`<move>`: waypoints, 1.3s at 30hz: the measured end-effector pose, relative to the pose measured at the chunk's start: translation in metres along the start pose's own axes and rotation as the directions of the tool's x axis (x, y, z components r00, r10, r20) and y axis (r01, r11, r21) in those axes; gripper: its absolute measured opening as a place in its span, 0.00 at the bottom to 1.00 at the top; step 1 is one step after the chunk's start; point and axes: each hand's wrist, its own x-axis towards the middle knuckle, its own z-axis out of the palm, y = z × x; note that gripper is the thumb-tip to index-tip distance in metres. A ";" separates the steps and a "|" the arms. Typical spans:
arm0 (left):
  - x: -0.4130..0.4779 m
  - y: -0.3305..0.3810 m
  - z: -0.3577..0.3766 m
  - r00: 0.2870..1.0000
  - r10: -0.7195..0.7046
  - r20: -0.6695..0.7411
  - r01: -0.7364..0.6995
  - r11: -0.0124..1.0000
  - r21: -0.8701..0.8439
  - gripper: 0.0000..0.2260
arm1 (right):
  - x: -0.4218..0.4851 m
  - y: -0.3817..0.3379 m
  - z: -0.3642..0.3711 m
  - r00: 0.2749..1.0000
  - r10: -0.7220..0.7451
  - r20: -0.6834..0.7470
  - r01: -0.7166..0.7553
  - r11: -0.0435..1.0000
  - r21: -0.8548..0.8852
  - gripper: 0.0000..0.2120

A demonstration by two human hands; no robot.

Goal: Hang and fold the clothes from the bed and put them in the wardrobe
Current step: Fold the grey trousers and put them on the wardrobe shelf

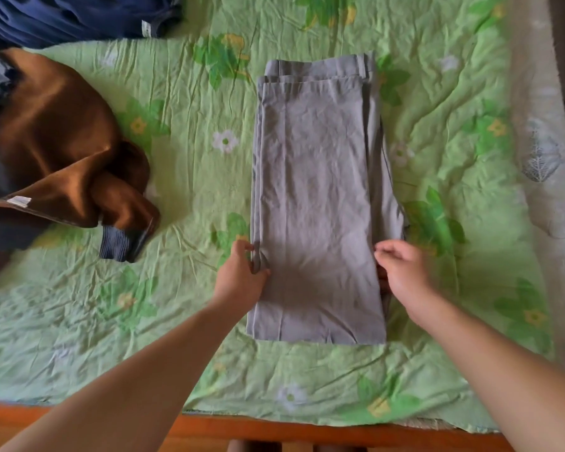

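As left hand (242,272), right hand (402,272) grip — trousers (317,190).

The grey trousers (317,190) are matt, creased woven cloth. Left of them, the brown jacket (56,132) has a satin sheen and ribbed cuffs. The bedspread (177,305) beneath is crinkled cloth.

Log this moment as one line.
stage: folding | grey trousers: folded lengthwise, flat on bed | left hand: pinches left edge | right hand: grips right edge | brown garment: crumpled
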 end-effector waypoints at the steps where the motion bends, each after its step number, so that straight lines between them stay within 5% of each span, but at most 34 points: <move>1: -0.003 -0.001 0.002 0.999 0.025 -0.023 -0.025 1.000 0.003 0.24 | 0.002 -0.002 -0.004 0.995 -0.068 -0.073 0.064 0.996 -0.057 0.10; 4: -0.006 -0.002 0.007 0.983 0.169 -0.075 -0.159 0.980 0.123 0.34 | 0.012 -0.004 -0.028 0.945 -0.237 -0.226 0.143 0.920 -0.364 0.17; 7: 0.001 0.008 0.013 0.960 0.274 -0.056 -0.259 0.947 0.188 0.36 | 0.023 -0.009 -0.039 0.955 -0.289 -0.066 0.208 0.811 -0.548 0.27; 10: 0.013 0.024 0.018 0.978 0.193 -0.078 -0.182 0.975 0.129 0.33 | 0.031 -0.023 -0.032 0.942 -0.326 0.085 0.320 0.789 -0.524 0.30; 18: 0.021 0.022 0.020 0.984 0.161 -0.071 -0.149 0.977 0.150 0.34 | 0.023 -0.006 -0.037 0.920 -0.349 0.177 0.389 0.865 -0.317 0.44; 25: 0.021 0.026 0.023 0.985 0.153 -0.074 -0.135 0.969 0.207 0.35 | 0.048 -0.004 -0.035 0.799 -0.582 0.149 0.510 0.527 -0.680 0.37; 30: 0.023 0.024 0.023 0.985 0.154 -0.072 -0.135 0.966 0.220 0.35 | 0.060 -0.021 -0.040 0.784 -0.584 0.210 0.471 0.341 -0.813 0.31; 32: 0.024 0.022 0.024 0.985 0.158 -0.072 -0.138 0.965 0.221 0.35 | 0.060 -0.024 -0.043 0.798 -0.566 0.208 0.480 0.388 -0.787 0.27; 36: 0.026 0.021 0.024 0.985 0.159 -0.069 -0.141 0.965 0.222 0.35 | 0.064 -0.020 -0.050 0.912 -0.402 0.088 0.369 0.704 -0.607 0.22; 39: 0.027 0.023 0.023 0.986 0.153 -0.061 -0.137 0.967 0.215 0.35 | 0.062 -0.026 -0.050 0.994 -0.107 -0.027 0.105 0.992 -0.071 0.15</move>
